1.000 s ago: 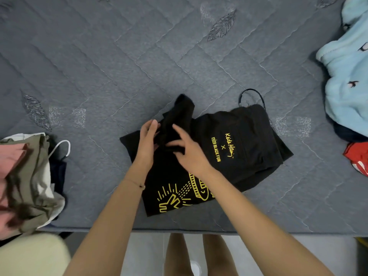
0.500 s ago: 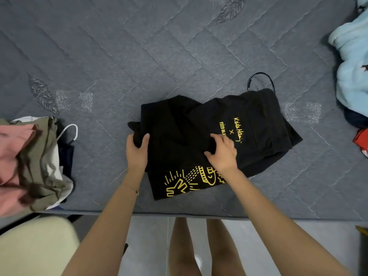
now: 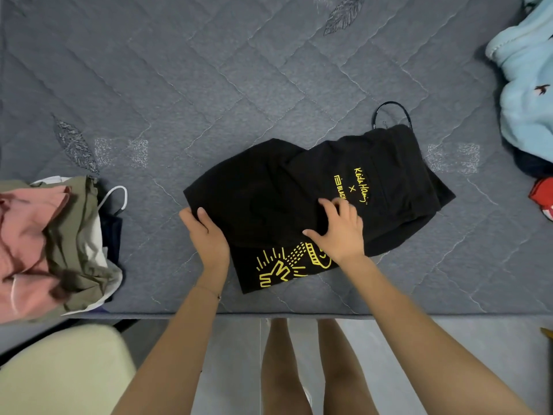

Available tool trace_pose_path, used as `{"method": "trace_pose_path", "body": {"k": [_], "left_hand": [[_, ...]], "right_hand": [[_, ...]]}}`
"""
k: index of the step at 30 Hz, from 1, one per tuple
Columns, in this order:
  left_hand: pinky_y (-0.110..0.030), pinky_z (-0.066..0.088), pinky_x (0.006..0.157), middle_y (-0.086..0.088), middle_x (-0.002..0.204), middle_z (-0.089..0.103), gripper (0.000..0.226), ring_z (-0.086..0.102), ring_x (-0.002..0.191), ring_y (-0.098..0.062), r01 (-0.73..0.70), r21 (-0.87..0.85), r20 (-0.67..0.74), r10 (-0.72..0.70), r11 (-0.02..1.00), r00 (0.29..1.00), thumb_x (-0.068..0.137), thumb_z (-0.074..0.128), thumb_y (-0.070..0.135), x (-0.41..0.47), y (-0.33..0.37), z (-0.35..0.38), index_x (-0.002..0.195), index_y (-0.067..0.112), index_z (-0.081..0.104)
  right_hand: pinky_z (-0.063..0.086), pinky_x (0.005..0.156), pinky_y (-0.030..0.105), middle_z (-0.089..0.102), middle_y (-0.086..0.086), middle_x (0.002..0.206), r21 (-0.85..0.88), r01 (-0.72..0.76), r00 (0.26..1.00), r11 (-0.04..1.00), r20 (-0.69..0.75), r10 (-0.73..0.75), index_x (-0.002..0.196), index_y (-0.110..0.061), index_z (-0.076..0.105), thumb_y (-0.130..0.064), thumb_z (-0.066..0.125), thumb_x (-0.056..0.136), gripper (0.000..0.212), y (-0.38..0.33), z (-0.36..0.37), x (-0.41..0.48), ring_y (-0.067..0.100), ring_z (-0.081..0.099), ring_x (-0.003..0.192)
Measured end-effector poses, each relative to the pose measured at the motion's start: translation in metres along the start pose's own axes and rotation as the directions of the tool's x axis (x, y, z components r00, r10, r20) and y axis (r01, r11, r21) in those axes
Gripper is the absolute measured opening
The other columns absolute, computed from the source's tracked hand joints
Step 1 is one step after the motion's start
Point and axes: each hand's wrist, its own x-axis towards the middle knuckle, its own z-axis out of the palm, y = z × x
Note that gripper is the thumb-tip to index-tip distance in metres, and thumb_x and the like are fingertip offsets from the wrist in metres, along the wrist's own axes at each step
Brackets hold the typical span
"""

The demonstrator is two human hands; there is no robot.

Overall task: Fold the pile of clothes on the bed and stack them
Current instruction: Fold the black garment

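Observation:
A black garment (image 3: 269, 193) with yellow printed figures and lettering lies partly folded on the grey quilted mattress (image 3: 209, 85), near its front edge. My left hand (image 3: 206, 238) grips the garment's left edge, thumb on top of the fabric. My right hand (image 3: 338, 232) rests on the middle of the garment with fingers spread, pressing the folded layer down beside the yellow lettering. A thin black loop (image 3: 389, 112) sticks out at the garment's far right corner.
A pile of pink, olive, white and navy clothes (image 3: 59, 244) sits at the mattress's left front edge. Light blue fleece (image 3: 526, 85) and a red item (image 3: 543, 199) lie at the right. A cream cushion (image 3: 59, 369) is below left. My legs stand at the bed's front edge.
The raised black flap has been laid flat over the garment. My left hand slid out to the left edge and my right hand shifted right onto the folded layer.

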Motion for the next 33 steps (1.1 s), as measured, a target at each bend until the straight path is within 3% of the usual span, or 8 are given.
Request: {"method": "trace_pose_path", "body": {"k": [3,6,11,15,19,22,26,33], "left_hand": [[-0.007,0.04,0.058,0.011,0.083,0.046,0.016,0.049,0.066,0.011,0.143,0.04,0.104,-0.146,0.989,0.984,0.105,0.036,0.025,-0.002,-0.011,-0.003,0.112,0.01,0.035],[-0.011,0.039,0.068,0.01,0.098,0.049,0.043,0.051,0.083,0.001,0.34,0.122,0.277,-0.361,0.933,0.891,0.099,0.052,0.035,-0.002,-0.024,-0.009,0.127,0.01,0.03],[-0.025,0.041,0.089,-0.006,0.122,0.057,0.046,0.055,0.113,-0.019,0.337,0.338,0.403,-0.459,0.879,0.792,0.09,0.067,0.019,-0.006,-0.048,-0.023,0.13,0.005,0.047],[-0.028,0.04,0.1,-0.009,0.133,0.056,0.039,0.051,0.125,-0.021,0.257,0.273,0.393,-0.351,0.927,0.85,0.1,0.052,0.017,-0.01,-0.056,-0.034,0.137,0.008,0.046],[-0.027,0.06,0.07,-0.003,0.125,0.056,0.038,0.063,0.102,-0.018,0.396,0.092,0.429,-0.395,0.914,0.812,0.101,0.048,0.021,-0.015,-0.053,-0.037,0.138,0.014,0.045],[-0.019,0.055,0.05,-0.007,0.096,0.063,0.021,0.062,0.064,-0.011,0.398,0.19,0.414,-0.441,0.897,0.796,0.099,0.051,0.03,-0.02,-0.055,-0.038,0.111,0.013,0.055],[-0.015,0.048,0.044,-0.002,0.066,0.053,0.026,0.051,0.046,-0.004,0.349,0.305,0.441,-0.456,0.886,0.773,0.096,0.056,0.036,-0.027,-0.068,-0.044,0.08,0.016,0.051],[-0.028,0.053,0.05,-0.005,0.054,0.053,0.036,0.054,0.045,-0.015,0.298,0.489,0.517,-0.547,0.82,0.659,0.096,0.055,0.04,-0.054,-0.08,-0.058,0.074,0.012,0.051]], "right_hand": [[0.042,0.093,0.041,0.054,0.006,0.115,0.097,-0.122,0.992,0.988,0.042,0.119,0.117,-0.013,0.054,-0.05,0.064,0.087,0.048,-0.022,0.011,-0.006,0.026,0.052,0.11],[0.047,0.09,0.042,0.056,0.009,0.114,0.212,-0.294,0.953,0.932,0.141,0.268,0.113,-0.01,0.052,-0.043,0.063,0.091,0.041,-0.034,0.024,-0.011,0.029,0.055,0.109],[0.032,0.104,0.043,0.039,0.009,0.137,-0.141,-0.133,0.984,0.981,0.097,0.147,0.141,-0.021,0.037,-0.035,0.07,0.085,0.066,-0.037,0.041,-0.02,0.029,0.036,0.126],[0.025,0.108,0.042,0.038,0.006,0.138,-0.223,-0.041,0.995,0.974,0.083,0.061,0.137,-0.023,0.043,-0.029,0.068,0.086,0.057,-0.031,0.048,-0.019,0.027,0.033,0.128],[0.025,0.104,0.039,0.054,0.003,0.12,-0.091,0.056,0.998,0.994,0.017,-0.055,0.116,-0.017,0.064,-0.02,0.056,0.095,0.022,-0.028,0.048,-0.018,0.024,0.043,0.118],[0.035,0.095,0.036,0.064,0.004,0.109,0.014,0.147,0.984,0.989,0.096,-0.148,0.106,-0.012,0.068,-0.017,0.058,0.095,0.016,-0.03,0.04,-0.019,0.024,0.054,0.106],[0.038,0.092,0.034,0.068,0.003,0.096,-0.028,0.032,0.972,0.999,0.235,-0.024,0.094,-0.013,0.069,-0.024,0.059,0.095,0.015,-0.029,0.03,-0.021,0.024,0.062,0.095],[0.04,0.091,0.034,0.069,0.007,0.101,-0.259,-0.044,0.903,0.965,0.402,0.149,0.09,-0.014,0.066,-0.028,0.061,0.093,0.015,-0.023,0.024,-0.02,0.028,0.061,0.103]]}}
